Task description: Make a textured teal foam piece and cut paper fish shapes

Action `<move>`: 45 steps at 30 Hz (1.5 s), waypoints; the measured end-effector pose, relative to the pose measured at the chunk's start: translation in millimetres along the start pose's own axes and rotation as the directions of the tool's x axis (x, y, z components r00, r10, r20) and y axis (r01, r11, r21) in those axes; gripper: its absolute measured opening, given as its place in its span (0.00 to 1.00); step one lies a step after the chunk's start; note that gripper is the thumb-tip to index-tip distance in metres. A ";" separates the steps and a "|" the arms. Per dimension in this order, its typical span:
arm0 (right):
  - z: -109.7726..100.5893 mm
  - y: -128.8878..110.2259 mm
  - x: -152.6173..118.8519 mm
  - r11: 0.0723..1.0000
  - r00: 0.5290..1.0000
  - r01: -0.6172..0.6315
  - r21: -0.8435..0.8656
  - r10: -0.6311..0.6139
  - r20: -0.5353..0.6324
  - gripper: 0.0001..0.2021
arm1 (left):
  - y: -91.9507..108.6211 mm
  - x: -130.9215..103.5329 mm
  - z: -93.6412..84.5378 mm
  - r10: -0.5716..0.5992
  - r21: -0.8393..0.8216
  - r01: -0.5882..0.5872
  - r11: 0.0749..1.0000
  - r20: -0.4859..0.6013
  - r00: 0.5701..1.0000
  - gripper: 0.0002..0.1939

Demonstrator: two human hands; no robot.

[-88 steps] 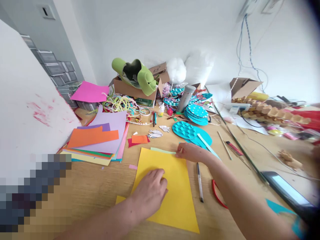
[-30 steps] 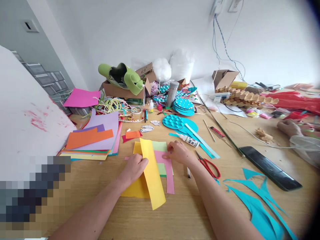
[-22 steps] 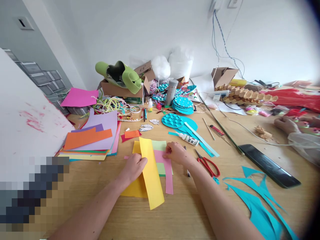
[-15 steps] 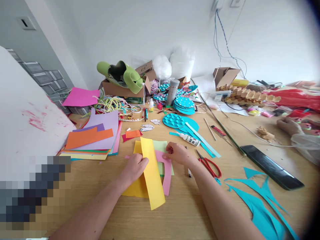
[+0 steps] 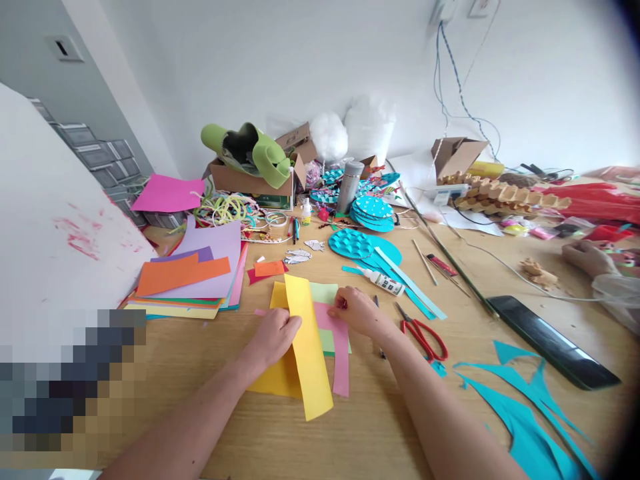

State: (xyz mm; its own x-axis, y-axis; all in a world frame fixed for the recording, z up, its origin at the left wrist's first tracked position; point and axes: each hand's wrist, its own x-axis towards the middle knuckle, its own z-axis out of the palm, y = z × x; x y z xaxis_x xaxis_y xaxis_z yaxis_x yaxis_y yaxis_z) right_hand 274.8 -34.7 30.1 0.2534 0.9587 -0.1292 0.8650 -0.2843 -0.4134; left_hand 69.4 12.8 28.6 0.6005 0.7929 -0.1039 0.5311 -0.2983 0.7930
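My left hand is closed on the edge of a yellow paper strip, which it holds tilted above the table. Under that strip lies a darker yellow sheet, partly covered. My right hand has its thumb and fingers pinched at the upper right of a pink paper piece, whose narrow leg points toward me. Light green paper lies beneath the pink one. Right of my right hand are a pen, partly behind the wrist, and red-handled scissors.
Coloured paper sheets are stacked at left. A glue bottle and blue discs lie beyond my hands. Blue scraps and a black tray-like object are at right, near another person's hand.
The pink paper has shifted under my right hand, and its gap over the green looks different. My left hand still holds the yellow strip. The whole view has shifted slightly.
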 end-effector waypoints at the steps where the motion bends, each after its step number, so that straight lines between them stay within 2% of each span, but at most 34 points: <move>1: 0.1 -0.5 -0.1 1.000 1.000 -0.009 0.011 0.009 -0.006 0.04 | 0.4 -0.8 0.0 0.009 0.000 -0.009 1.000 0.001 1.000 0.18; 4: 0.1 -1.3 -0.4 0.999 0.999 -0.027 0.047 0.028 -0.019 0.04 | 2.9 -4.3 -0.6 0.096 -0.011 -0.096 0.995 0.019 0.995 0.21; 7: -1.1 -0.6 -1.0 0.997 1.000 -0.002 0.075 0.003 -0.016 0.02 | 6.3 -9.0 0.0 0.280 0.030 -0.281 0.959 0.042 0.959 0.24; 9: -2.7 1.8 -0.8 0.995 1.000 0.029 0.093 -0.029 -0.006 0.04 | 7.8 -12.3 3.0 0.375 0.114 -0.380 0.918 0.067 0.925 0.24; 11: -4.2 6.3 0.5 0.992 0.999 0.050 0.112 -0.050 -0.001 0.06 | 8.2 -15.2 8.6 0.418 0.234 -0.430 0.872 0.100 0.903 0.21; 15: -5.5 19.3 7.0 0.986 0.997 0.054 0.157 -0.043 -0.069 0.07 | 6.0 -18.6 22.5 0.454 0.472 -0.471 0.745 0.157 0.877 0.17; 19: -6.8 29.6 15.1 0.991 0.992 0.027 0.134 -0.010 -0.126 0.08 | 2.1 -18.5 28.7 0.471 0.583 -0.490 0.648 0.198 0.860 0.14; 24: -12.2 28.9 22.4 0.995 0.981 -0.015 0.100 0.034 -0.191 0.09 | -0.7 -17.3 27.5 0.483 0.599 -0.503 0.623 0.212 0.850 0.11; 26: -13.3 23.3 24.5 0.999 0.968 -0.028 0.022 0.032 -0.248 0.09 | -0.8 -17.4 27.0 0.484 0.599 -0.504 0.622 0.211 0.849 0.11; 30: -15.9 5.7 31.6 0.974 0.916 0.034 -0.224 -0.119 -0.383 0.08 | -1.5 -17.5 27.0 0.485 0.595 -0.504 0.627 0.208 0.849 0.12; 33: -22.9 -9.7 42.6 0.960 0.893 0.080 -0.269 -0.189 -0.409 0.09 | -3.1 -17.2 27.3 0.492 0.594 -0.513 0.620 0.216 0.844 0.12; 36: -30.8 -22.4 55.8 0.956 0.905 0.108 -0.274 -0.209 -0.370 0.09 | -4.1 -17.0 27.3 0.495 0.600 -0.517 0.610 0.222 0.840 0.13; 39: -29.4 -26.7 67.4 0.950 0.950 0.113 -0.292 -0.189 -0.249 0.10 | -3.3 -17.3 26.1 0.495 0.603 -0.518 0.606 0.224 0.840 0.13; 42: -18.3 -20.6 79.0 0.945 0.980 0.132 -0.300 -0.170 -0.103 0.08 | -1.6 -17.9 24.1 0.493 0.596 -0.520 0.611 0.228 0.840 0.13; 45: -10.8 -10.2 98.1 0.942 0.989 0.127 -0.310 -0.146 -0.039 0.09 | -0.9 -17.7 23.1 0.489 0.582 -0.518 0.627 0.224 0.843 0.12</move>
State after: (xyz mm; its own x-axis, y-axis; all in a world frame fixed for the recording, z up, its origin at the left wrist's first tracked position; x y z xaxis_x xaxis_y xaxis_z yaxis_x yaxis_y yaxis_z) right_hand 295.5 62.3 31.4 0.1410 0.9895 -0.0323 0.9814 -0.1440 -0.1270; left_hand 72.1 -13.2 15.8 0.8999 0.4033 0.1662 0.3693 -0.9072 0.2014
